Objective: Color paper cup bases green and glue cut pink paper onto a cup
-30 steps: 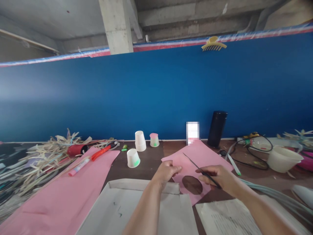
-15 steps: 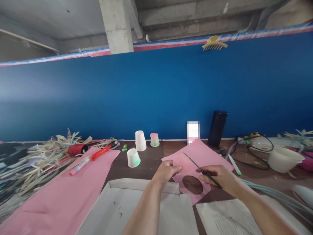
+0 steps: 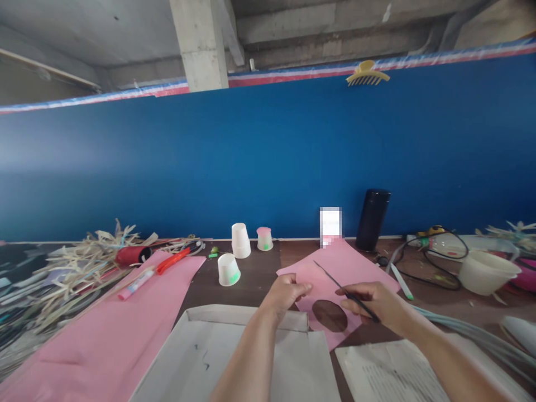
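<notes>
A pink paper sheet [image 3: 347,262] with a round hole cut in it lies before me, the dark table showing through. My left hand [image 3: 287,293] is closed at the sheet's left edge, thumb and fingers pinching the paper. In my right hand [image 3: 372,304] is a slim dark tool [image 3: 329,276] with a long pointed end; its exact kind is unclear. Its tip points up and left over the sheet, above the hole. Whether it touches the paper I cannot tell. Beyond my left hand stand upturned paper cups [image 3: 229,271], one with a pink paper top [image 3: 264,238].
An open white box [image 3: 234,357] lies in front. To the left are a larger pink sheet [image 3: 104,335], a glue stick [image 3: 136,285] and heaped paper strips [image 3: 92,262]. A black cylinder [image 3: 372,220], marker [image 3: 402,282], printed paper [image 3: 385,371], cable and white cup [image 3: 488,273] are right.
</notes>
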A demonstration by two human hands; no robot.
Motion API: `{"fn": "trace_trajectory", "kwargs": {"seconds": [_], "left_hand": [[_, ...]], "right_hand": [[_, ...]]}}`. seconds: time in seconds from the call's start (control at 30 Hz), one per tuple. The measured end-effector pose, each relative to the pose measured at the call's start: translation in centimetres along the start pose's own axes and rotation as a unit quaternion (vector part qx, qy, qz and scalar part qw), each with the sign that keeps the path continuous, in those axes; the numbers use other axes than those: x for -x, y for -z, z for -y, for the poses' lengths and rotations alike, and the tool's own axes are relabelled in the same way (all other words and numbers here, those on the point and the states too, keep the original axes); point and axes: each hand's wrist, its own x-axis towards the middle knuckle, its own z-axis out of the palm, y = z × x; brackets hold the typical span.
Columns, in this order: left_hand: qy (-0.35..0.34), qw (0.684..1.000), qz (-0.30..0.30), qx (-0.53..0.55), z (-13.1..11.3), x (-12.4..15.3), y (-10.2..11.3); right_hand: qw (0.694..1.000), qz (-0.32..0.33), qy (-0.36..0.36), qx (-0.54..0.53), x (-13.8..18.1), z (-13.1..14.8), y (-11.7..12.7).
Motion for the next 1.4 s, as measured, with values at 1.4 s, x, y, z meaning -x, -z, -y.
{"fn": "trace_trajectory", "kwargs": {"seconds": [1.4], "left_hand": [[-0.036,0.999,0.012,0.036,0.4,-0.3,-0.2]], "right_hand": [[0.989,-0.132,0.024,0.067,-0.8,-1.2,-1.7]]}}
